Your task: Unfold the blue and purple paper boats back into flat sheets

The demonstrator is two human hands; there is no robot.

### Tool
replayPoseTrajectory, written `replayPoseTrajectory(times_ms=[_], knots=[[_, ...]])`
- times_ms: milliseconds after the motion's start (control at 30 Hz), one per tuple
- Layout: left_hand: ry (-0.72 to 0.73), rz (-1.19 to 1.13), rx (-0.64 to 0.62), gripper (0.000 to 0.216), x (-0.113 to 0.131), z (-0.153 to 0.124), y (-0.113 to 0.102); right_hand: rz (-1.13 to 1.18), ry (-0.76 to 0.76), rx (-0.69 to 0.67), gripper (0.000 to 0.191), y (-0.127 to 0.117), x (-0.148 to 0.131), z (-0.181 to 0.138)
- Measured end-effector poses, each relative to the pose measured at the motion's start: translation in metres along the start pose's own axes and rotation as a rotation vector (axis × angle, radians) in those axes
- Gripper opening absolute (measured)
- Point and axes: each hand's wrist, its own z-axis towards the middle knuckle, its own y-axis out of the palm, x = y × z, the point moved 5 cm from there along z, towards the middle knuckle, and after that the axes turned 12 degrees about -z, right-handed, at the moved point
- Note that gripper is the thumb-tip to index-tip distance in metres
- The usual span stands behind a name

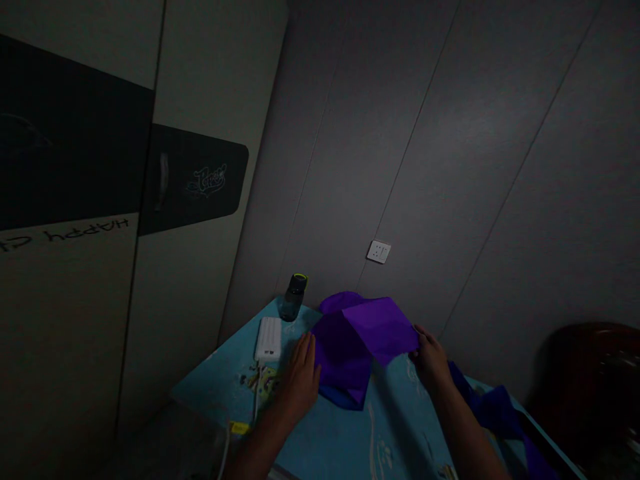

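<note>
A creased purple sheet (pixel 385 327), paper or thin fabric, lies partly folded and raised over the table. I pinch its right corner between the fingers of my right hand (pixel 429 355). My left hand (pixel 303 375) has its fingers stretched out beside the sheet's left edge, seemingly touching it. A darker blue edge (pixel 341 398) shows below the sheet's near side. Left of that hand lies a white power bank (pixel 269 339), with a pale cable (pixel 258 393) running from it.
The light blue patterned table (pixel 310 440) stands against a grey panelled wall. At its back corner is a dark bottle (pixel 293 298). Dark blue-purple material (pixel 493 408) lies by my right forearm. A brown rounded seat (pixel 590 380) is on the right, a wardrobe (pixel 190 300) on the left.
</note>
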Motion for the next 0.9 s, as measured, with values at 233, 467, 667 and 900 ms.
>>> replayPoseTrajectory(times_ms=[233, 467, 667, 900], knots=[[0.106, 0.406, -0.253, 0.039, -0.003, -0.021, 0.027, -0.185, -0.043, -0.146, 0.06, 0.044, 0.034, -0.061], [0.084, 0.337, -0.267, 0.028, 0.014, -0.023, 0.022, -0.357, -0.046, -0.32, 0.076, 0.035, 0.053, -0.098], [0.088, 0.221, -0.106, 0.025, 0.018, -0.02, 0.008, -0.506, -0.082, -0.349, 0.069, 0.031, 0.048, -0.107], [0.101, 0.169, -0.002, 0.023, 0.019, -0.016, 0.003, -0.494, -0.012, -0.399, 0.058, 0.026, 0.056, -0.112]])
